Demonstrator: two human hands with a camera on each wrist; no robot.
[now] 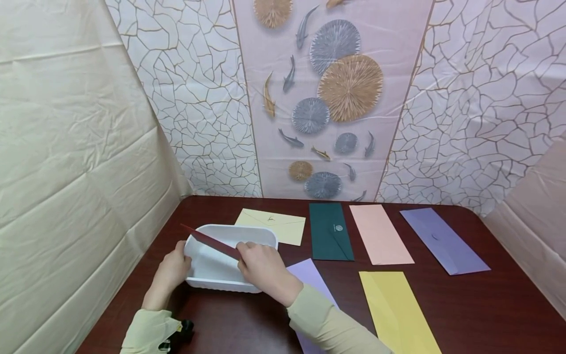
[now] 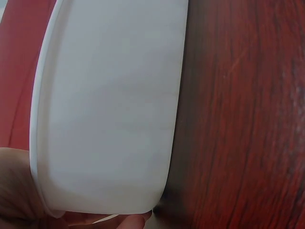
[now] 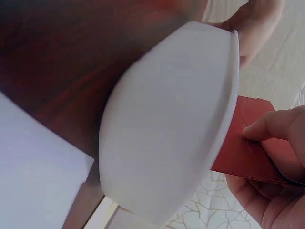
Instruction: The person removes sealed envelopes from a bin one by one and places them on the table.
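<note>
Over the white plastic tub (image 1: 221, 283), my right hand (image 1: 264, 268) pinches a red envelope (image 1: 212, 243) by one end, thumb on one face and fingers behind. The envelope slants across the tub's opening, its far end above the left rim. My left hand (image 1: 172, 265) grips the tub's left end at the rim. In the right wrist view the red envelope (image 3: 243, 148) shows its flap line beside the tub's wall (image 3: 167, 114). The left wrist view is mostly filled by the tub's side (image 2: 109, 105), with fingertips curling under its bottom edge.
A cream envelope (image 1: 283, 226) lies behind the tub. Rightward lie green (image 1: 329, 233), pink (image 1: 381, 236) and purple (image 1: 444, 241) envelopes. Nearer are a yellow envelope (image 1: 400, 309) and a lilac one (image 1: 311, 278), partly under the right forearm. A patterned cloth (image 1: 323, 98) hangs behind the dark table.
</note>
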